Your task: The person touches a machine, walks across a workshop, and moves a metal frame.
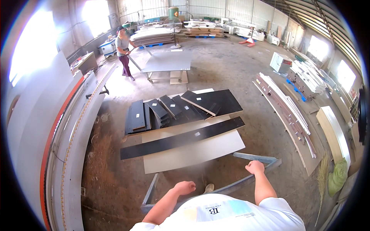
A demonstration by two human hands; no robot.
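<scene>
My left hand (185,188) is held out before my body with its fingers curled in and nothing showing in it. My right hand (254,167), also curled closed, hovers by the grey metal push frame (246,184); I see no grip on the bar. Beyond my hands lies a pale board (196,151) on the loaded cart. Across it rests a long black panel (173,141) with a small white label. Behind that, several shorter black panels (138,114) are stacked and overlapping, partly on a wide black panel (225,101).
A person (123,52) stands far left at another cart with a grey top (169,61). Large panels and a long machine bed (71,154) line the left. Brown and white strips (287,111) lie at the right, near a green sack (338,176) and a broom (323,169). Board stacks (154,34) stand behind.
</scene>
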